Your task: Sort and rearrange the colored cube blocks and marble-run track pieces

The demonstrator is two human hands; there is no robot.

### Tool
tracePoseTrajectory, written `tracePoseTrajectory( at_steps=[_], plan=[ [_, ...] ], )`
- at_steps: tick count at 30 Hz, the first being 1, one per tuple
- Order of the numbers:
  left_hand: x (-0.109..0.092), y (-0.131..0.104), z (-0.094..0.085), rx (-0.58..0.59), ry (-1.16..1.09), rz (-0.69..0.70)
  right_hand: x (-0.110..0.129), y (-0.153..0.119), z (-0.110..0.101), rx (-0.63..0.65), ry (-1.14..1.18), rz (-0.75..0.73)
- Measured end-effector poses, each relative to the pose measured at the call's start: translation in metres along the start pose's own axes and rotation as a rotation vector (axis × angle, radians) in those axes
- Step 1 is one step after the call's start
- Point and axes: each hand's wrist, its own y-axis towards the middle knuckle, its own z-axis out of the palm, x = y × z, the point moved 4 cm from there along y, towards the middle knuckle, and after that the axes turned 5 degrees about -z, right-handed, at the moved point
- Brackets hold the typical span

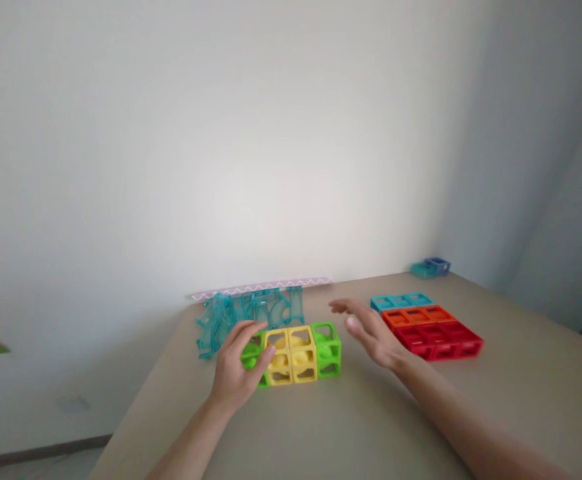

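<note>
A row of hollow cube blocks stands on the table, with two yellow blocks (291,360) in the middle and a green block (327,350) at the right end. Another green block (253,353) forms the left end, partly covered by my left hand (238,370). That hand's thumb and fingers are apart around this end; whether they touch it I cannot tell. Just right of the row, my right hand (373,333) hovers open with fingers stretched and nothing in it.
Translucent teal track pieces (251,310) lie piled behind the row, near a patterned strip (263,288) by the wall. To the right sit light blue (401,302), orange (415,316) and red cube frames (438,340). A dark blue cube (438,266) is in the far corner.
</note>
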Motion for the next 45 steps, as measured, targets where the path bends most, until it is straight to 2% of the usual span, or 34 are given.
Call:
tracePoseTrajectory(
  at_steps=[1, 2, 4, 6, 7, 10, 14, 18, 21, 25, 28, 31, 34, 41, 45],
  plan=[
    [0.004, 0.0, 0.0, -0.009, -0.04, -0.049, -0.009, 0.0, -0.012, -0.09, -0.157, 0.081],
    [0.008, 0.0, 0.001, -0.014, -0.095, -0.098, -0.019, -0.002, -0.024, -0.172, -0.338, 0.222],
    [0.014, 0.0, 0.004, 0.032, -0.243, -0.193, -0.04, -0.011, -0.043, -0.246, -0.656, 0.603],
    [0.018, -0.001, 0.01, 0.133, -0.403, -0.293, -0.055, -0.021, -0.051, -0.148, -0.769, 0.878],
    [0.019, -0.001, 0.012, 0.185, -0.468, -0.338, -0.059, -0.023, -0.052, -0.08, -0.78, 0.931],
    [0.021, -0.002, 0.016, 0.238, -0.579, -0.421, -0.053, -0.023, -0.048, 0.054, -0.806, 0.86],
    [0.028, 0.0, 0.014, 0.104, -0.723, -0.484, -0.019, -0.013, -0.032, 0.204, -0.838, 0.554],
    [0.035, 0.0, 0.013, -0.025, -1.026, -0.634, 0.015, -0.009, -0.015, 0.19, -0.733, 0.472],
    [0.032, 0.001, 0.013, -0.09, -1.178, -0.675, 0.035, -0.009, 0.002, 0.206, -0.585, 0.351],
    [0.03, 0.002, 0.014, -0.114, -1.249, -0.712, 0.051, -0.011, 0.018, 0.29, -0.427, 0.159],
    [0.029, 0.001, 0.016, -0.114, -1.271, -0.702, 0.057, -0.012, 0.017, 0.337, -0.362, 0.08],
    [0.028, -0.001, 0.02, -0.065, -1.294, -0.708, 0.065, -0.011, 0.012, 0.351, -0.26, -0.002],
    [0.025, -0.003, 0.023, -0.014, -1.301, -0.718, 0.064, -0.009, 0.01, 0.289, -0.14, 0.029],
    [0.016, -0.006, 0.03, -0.005, -1.292, -0.739, 0.041, -0.015, 0.036, 0.042, 0.307, 0.359],
    [0.006, -0.007, 0.031, 0.002, -1.292, -0.692, 0.05, -0.015, 0.045, -0.101, 0.618, 0.393]
  ],
)
